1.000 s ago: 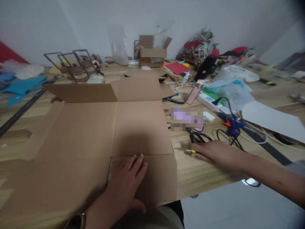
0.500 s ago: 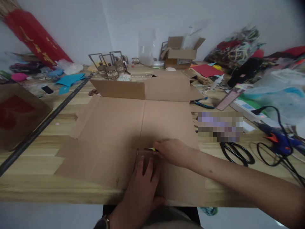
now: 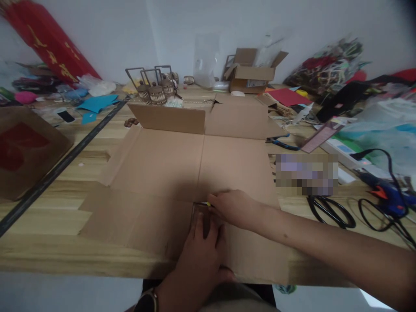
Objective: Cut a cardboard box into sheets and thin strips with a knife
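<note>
A flattened cardboard box (image 3: 195,169) lies open on the wooden table (image 3: 65,203). My left hand (image 3: 203,255) rests flat on the near flap, fingers stretched out toward the fold line. My right hand (image 3: 235,209) is closed around a small tool with a yellow part (image 3: 208,203). The tool's tip touches the crease between the flap and the main panel, just ahead of my left fingertips. What kind of tool it is I cannot make out.
Black scissors (image 3: 329,211) and a blue glue gun (image 3: 386,195) with a black cord lie at the right. Blue-handled pliers (image 3: 281,143), a small open carton (image 3: 255,76), wooden lantern models (image 3: 156,91), coloured paper and bags crowd the back. A brown board (image 3: 26,151) lies left.
My right hand came from beside the scissors to the cardboard crease with the yellow-marked tool. My left hand stayed on the flap. My head turned left.
</note>
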`<control>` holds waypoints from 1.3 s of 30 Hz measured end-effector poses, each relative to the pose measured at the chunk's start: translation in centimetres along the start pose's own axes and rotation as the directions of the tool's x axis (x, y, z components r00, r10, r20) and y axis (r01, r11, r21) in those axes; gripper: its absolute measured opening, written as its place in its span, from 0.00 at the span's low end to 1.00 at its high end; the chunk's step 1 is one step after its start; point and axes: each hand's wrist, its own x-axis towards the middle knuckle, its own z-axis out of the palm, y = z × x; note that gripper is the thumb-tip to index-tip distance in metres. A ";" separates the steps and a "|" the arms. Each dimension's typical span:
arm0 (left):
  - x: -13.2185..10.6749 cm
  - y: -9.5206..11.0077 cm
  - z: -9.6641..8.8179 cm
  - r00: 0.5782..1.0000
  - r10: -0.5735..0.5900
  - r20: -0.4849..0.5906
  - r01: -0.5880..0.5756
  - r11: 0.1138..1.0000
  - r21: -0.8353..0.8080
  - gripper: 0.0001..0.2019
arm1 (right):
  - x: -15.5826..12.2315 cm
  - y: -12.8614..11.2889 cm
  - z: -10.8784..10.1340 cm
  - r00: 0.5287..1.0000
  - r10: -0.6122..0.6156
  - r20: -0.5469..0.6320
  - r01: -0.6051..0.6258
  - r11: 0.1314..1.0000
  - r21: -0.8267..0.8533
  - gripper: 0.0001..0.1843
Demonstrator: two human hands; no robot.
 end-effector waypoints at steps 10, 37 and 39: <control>0.1 0.1 -0.3 1.000 0.002 0.024 -0.004 0.999 0.050 0.51 | 0.5 -1.1 -0.9 0.997 0.036 0.073 -0.031 0.997 -0.067 0.10; -0.4 0.1 -1.0 0.999 -0.035 0.042 0.030 0.993 0.118 0.41 | -10.4 6.3 1.5 0.998 0.059 0.012 -0.059 0.998 -0.036 0.07; -0.5 -0.1 -0.7 1.000 -0.015 0.016 0.012 0.991 0.135 0.41 | -10.7 6.8 1.7 0.998 0.053 -0.020 -0.052 0.998 0.035 0.10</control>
